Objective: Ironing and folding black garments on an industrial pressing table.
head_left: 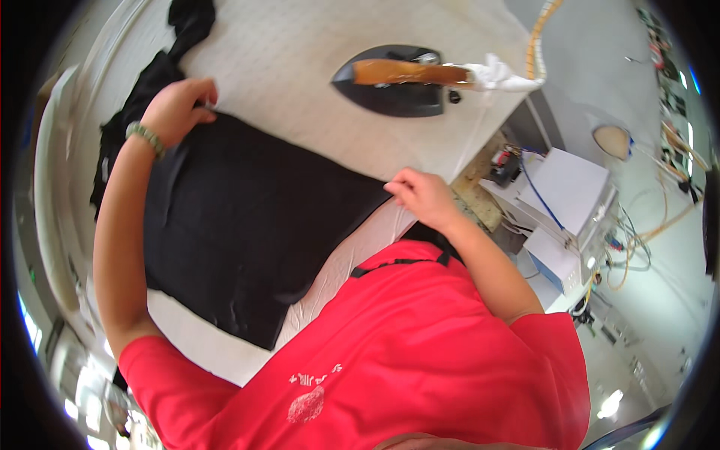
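Note:
A black garment (pixel 240 217) lies spread on a pale padded ironing table (pixel 277 45). At its far left edge, my left hand (pixel 176 112), with a beaded bracelet on the wrist, pinches the cloth. My right hand (pixel 420 195) grips the garment's right-hand corner near the table's edge, fingers curled closed around it. Between my hands the upper edge runs fairly straight, while the lower part hangs toward my body. Beyond the garment an iron (pixel 397 79) with a brown handle rests on the table, apart from both hands.
A white-wrapped hose (pixel 502 76) runs from the iron to an orange-and-white cord (pixel 538 34). More black cloth (pixel 191 26) lies at the far left. Right of the table stand white boxes (pixel 566 187) with a blue cable, and loose hoses (pixel 637 240) hang beyond.

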A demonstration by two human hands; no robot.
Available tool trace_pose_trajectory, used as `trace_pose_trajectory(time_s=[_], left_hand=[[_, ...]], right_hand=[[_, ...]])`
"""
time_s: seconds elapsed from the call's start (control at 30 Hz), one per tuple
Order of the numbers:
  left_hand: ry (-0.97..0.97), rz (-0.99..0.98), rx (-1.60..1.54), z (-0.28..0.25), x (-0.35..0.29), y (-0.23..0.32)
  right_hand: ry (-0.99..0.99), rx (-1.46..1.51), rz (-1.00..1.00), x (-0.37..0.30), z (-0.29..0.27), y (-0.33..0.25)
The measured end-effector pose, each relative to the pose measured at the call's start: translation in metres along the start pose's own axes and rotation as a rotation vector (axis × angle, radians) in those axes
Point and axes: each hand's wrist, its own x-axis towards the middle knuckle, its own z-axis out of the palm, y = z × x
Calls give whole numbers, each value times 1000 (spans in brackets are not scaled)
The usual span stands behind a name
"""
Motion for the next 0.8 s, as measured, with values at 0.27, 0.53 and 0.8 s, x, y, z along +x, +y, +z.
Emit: trace_pose_trajectory(time_s=[0.27,0.53,0.8], left_hand=[[154,-129,-51,16,54,-21],[241,173,31,49,53,159],[-179,368,121,104,78,210]], right_hand=[[3,-125,-133,37,-19,38],[29,-78,-182,24,-49,28],[76,-96,-257,21,-41,29]])
